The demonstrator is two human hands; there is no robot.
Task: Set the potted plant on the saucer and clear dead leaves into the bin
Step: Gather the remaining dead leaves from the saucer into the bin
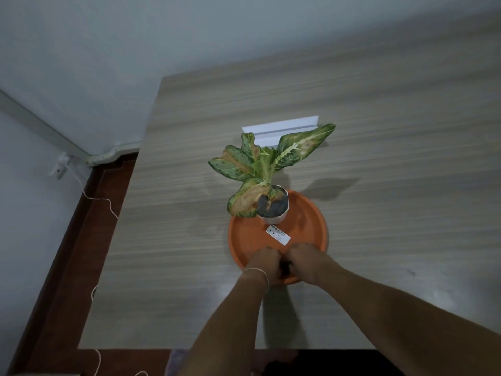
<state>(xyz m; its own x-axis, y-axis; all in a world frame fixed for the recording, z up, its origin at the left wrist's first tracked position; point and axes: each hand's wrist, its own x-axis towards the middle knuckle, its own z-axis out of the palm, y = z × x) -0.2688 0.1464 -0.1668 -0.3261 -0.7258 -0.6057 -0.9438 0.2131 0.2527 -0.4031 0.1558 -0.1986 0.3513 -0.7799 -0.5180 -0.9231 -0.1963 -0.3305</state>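
The potted plant (272, 204), a small white pot with speckled green leaves and several browned ones, stands at the far side of the orange saucer (311, 223). My left hand (264, 263) and my right hand (306, 263) meet over the saucer's near rim. Their fingers are curled together around a small dark clump (284, 267), which looks like dead leaf bits. The fingertips are hidden. A white label (278, 234) lies flat in the saucer, just beyond my hands.
A white angled object (282, 128) sits on the wooden table (393, 131) behind the plant. The table's left edge drops to a dark floor with a white cable (108, 204). A wall runs close on the left.
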